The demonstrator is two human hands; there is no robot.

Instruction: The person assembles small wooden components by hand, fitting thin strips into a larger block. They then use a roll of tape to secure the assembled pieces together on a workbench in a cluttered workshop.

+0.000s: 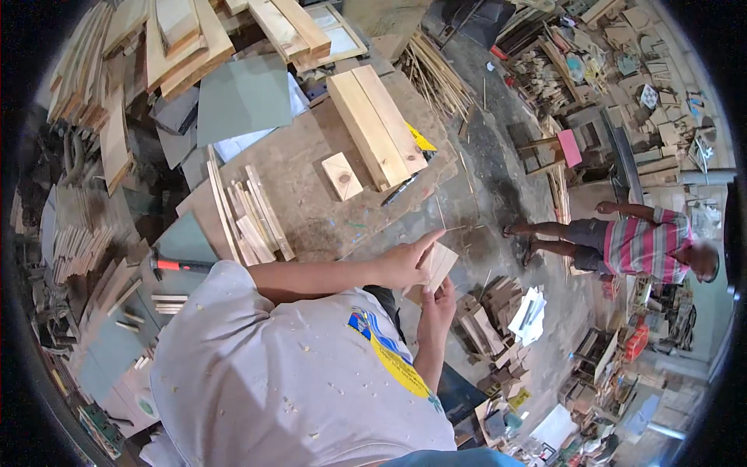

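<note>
Showing a grey, stained floor [498,206] beside a broad brown worktable [299,183]. Bordering the floor with heaped wood scraps [537,71]. Keeping long planks [214,39] stacked toward the upper left. Backing onto a pale wall [712,311] at far right. Receiving uneven light, leaving darker floor patches.

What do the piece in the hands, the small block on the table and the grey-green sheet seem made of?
Held piece: likely bare wood, from its pale tan, unglossy face. Small block: unfinished wood, with a dark knot visible. Grey-green sheet: matte and flat, perhaps painted board or laminate, as no grain shows.
</note>
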